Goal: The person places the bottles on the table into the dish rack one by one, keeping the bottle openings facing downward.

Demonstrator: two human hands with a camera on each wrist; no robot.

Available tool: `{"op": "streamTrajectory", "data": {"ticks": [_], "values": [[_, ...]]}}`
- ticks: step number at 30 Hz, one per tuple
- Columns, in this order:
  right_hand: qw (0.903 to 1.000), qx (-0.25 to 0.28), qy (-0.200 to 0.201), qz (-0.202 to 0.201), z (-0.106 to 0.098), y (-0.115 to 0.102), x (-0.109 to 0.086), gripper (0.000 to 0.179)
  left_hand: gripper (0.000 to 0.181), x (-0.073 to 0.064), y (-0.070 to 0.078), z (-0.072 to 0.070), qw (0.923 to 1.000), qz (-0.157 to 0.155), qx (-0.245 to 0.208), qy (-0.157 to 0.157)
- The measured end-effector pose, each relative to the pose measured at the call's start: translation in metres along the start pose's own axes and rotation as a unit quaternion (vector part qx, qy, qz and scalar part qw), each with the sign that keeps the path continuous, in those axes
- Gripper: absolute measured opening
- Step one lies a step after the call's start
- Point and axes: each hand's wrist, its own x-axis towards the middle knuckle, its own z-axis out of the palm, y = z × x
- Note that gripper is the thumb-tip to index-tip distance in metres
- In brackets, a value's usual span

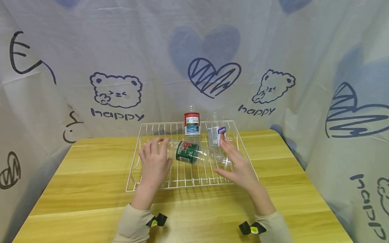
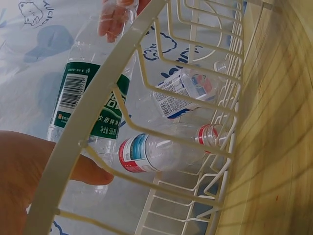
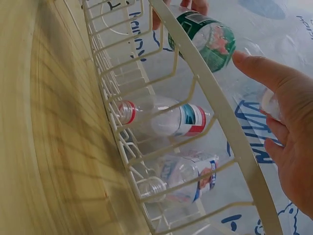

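A clear plastic bottle with a green label point(image 1: 187, 152) is held sideways over a white wire basket point(image 1: 194, 184). My left hand point(image 1: 155, 162) grips its base end, thumb along the near side point(image 2: 93, 174). Around the neck end, my right hand point(image 1: 240, 168) has its thumb and fingers spread apart; the right wrist view shows the thumb by the bottle. Whether those fingers press on the neck I cannot tell. Inside the basket, a red-labelled bottle point(image 1: 192, 124) and a white-and-blue-labelled bottle point(image 1: 217, 135) stand neck down.
The basket rests on a yellow wood-grain table point(image 1: 91, 175), its wire sides rising around the bottles. Behind and beside the table hangs a pale curtain point(image 1: 158, 67) with bear and heart drawings.
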Motion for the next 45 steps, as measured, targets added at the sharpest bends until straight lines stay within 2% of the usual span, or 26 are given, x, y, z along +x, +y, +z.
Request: {"op": "streamTrajectory", "data": {"ticks": [15, 23, 29, 35, 40, 45], "values": [[0.9988, -0.007, 0.018, -0.045, 0.009, -0.004, -0.001, 0.073, 0.078, 0.000, 0.002, 0.000, 0.9999, 0.000, -0.006, 0.013], [0.9975, -0.026, 0.018, -0.063, 0.010, -0.007, 0.001, 0.069, 0.078, 0.000, -0.002, 0.001, 0.9998, -0.008, -0.019, -0.004], [0.9979, -0.021, 0.027, -0.055, 0.011, -0.008, 0.001, 0.067, 0.078, 0.000, -0.005, -0.002, 0.9984, -0.037, -0.043, -0.002], [0.9968, -0.026, 0.065, -0.039, 0.015, -0.007, -0.003, 0.064, 0.075, 0.002, -0.010, -0.008, 0.9976, -0.051, -0.047, 0.002], [0.9940, -0.026, 0.103, -0.023, 0.019, -0.008, -0.006, 0.065, 0.064, 0.004, -0.014, -0.012, 0.9953, -0.077, -0.058, -0.008], [0.9906, -0.031, 0.133, 0.003, 0.029, -0.015, -0.010, 0.066, 0.049, 0.006, -0.014, -0.015, 0.9906, -0.102, -0.091, 0.006]]}}
